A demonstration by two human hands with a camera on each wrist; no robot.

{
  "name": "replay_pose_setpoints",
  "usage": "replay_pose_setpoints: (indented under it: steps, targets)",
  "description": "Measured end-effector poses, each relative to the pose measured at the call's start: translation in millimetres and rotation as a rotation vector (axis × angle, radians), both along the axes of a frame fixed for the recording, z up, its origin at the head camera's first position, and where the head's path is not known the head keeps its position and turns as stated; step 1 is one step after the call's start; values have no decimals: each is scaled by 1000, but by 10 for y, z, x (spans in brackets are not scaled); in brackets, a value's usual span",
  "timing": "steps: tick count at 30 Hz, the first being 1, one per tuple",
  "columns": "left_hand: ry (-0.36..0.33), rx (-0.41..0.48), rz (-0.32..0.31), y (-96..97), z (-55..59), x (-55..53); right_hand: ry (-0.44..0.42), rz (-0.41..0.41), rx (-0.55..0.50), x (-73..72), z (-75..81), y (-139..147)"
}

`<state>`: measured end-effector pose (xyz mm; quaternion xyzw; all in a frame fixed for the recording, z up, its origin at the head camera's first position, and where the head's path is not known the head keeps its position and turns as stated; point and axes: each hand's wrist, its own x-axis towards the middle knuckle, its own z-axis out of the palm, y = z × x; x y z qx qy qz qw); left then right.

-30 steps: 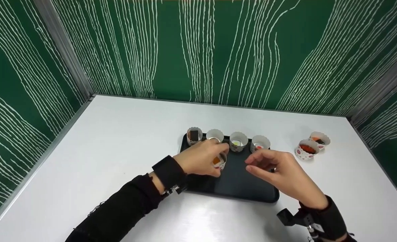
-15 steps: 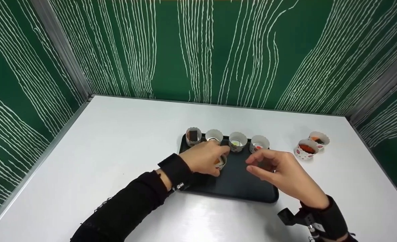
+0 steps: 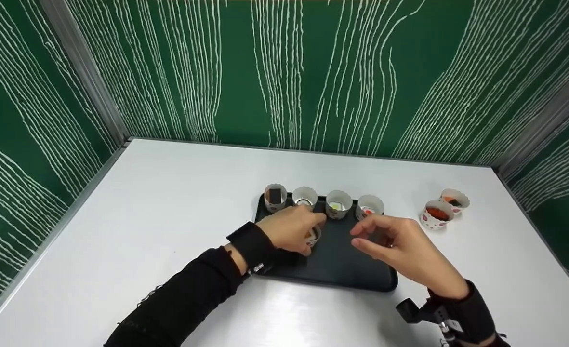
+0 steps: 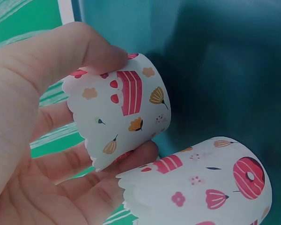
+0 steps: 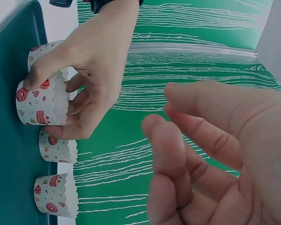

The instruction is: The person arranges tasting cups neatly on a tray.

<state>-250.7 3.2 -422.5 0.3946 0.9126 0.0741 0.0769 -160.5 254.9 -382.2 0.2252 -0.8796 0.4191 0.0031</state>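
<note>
where it pinches, left hand (image 3: 291, 230) dents scalloped paper cup (image 4: 119, 105).

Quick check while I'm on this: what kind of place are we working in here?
Likely a staged recording booth, not a kitchen: green panels with white grain lines wall in a bare white table, which carries only a black tray and printed paper cups.

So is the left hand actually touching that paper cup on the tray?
Touching. The left wrist view shows the left hand pinching the paper cup, thumb on its upper wall, a finger under its lower edge.
</note>
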Motion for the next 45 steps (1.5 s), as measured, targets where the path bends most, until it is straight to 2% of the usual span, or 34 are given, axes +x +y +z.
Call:
replay_pose_setpoints:
  steps: [15,26,35,45]
  targets:
    - [-26,-9,11,18,-33,-12,24,-17,9,-13,-28,8]
    - [-13,-9,-4,35,-42,-4,51,-18,9,-16,-48,1]
    - [1,0,-20,21,-47,-1,-4,-16,8,-20,-44,-4]
    - [-4,7,-11,5,-17,17,-25,-8,2,-29,-56,5]
